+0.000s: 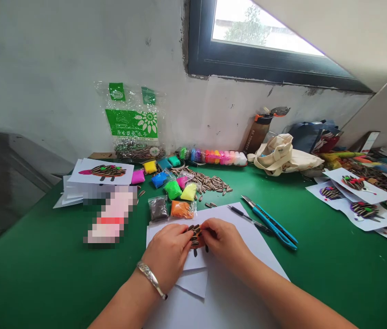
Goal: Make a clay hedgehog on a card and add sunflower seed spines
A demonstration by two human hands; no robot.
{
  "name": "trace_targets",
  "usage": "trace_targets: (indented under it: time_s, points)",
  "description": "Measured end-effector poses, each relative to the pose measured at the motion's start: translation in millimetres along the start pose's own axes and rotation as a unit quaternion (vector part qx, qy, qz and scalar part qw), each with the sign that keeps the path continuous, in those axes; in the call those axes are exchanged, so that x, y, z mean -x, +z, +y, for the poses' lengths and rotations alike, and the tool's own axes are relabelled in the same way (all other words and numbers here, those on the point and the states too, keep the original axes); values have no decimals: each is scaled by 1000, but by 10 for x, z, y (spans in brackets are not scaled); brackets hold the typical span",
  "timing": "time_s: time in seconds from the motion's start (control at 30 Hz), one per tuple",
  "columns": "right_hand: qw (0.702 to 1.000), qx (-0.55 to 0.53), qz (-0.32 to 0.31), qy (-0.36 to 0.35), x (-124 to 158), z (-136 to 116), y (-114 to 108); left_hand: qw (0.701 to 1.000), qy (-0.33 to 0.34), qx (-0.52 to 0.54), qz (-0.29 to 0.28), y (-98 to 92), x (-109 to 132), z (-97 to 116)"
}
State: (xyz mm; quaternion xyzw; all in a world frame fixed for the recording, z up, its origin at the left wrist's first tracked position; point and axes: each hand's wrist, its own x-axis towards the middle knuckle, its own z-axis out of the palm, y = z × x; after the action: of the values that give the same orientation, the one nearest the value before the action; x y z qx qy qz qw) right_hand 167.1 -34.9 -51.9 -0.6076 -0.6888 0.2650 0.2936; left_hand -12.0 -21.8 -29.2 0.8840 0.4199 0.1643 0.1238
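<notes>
In the head view, a small white card (193, 262) lies on larger white paper (234, 292) before me. On it is a figure of orange clay covered with striped sunflower seeds (195, 235), with dark seeds below like legs. My left hand (169, 249), with a silver bracelet at the wrist, rests on the card from the left, fingers stretched out and touching the figure. From the right my right hand (223, 240) pinches at the figure's right edge. Its fingertips hide whatever is between them.
Clay packets (173, 189) and loose sunflower seeds (210, 180) lie behind the paper. A pen (248, 218) and a blue box cutter (272, 224) lie to the right. Finished seed pictures (100, 172) are stacked left; more cards (361, 192) lie right. A seed bag (135, 132) leans on the wall.
</notes>
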Motion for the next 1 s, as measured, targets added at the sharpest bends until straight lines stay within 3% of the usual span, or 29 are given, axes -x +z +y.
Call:
trace_targets:
  time_s: [0.4,0.7,1.0]
  points:
    - [995,95,27,14,-8,-101,89,1000,-2,6,-12,52,4,-11]
    - [998,59,23,-21,31,-19,-31,1000,4,3,-7,36,-5,7]
    - [988,150,6,-28,27,9,13,1000,-5,-10,-19,32,-7,15]
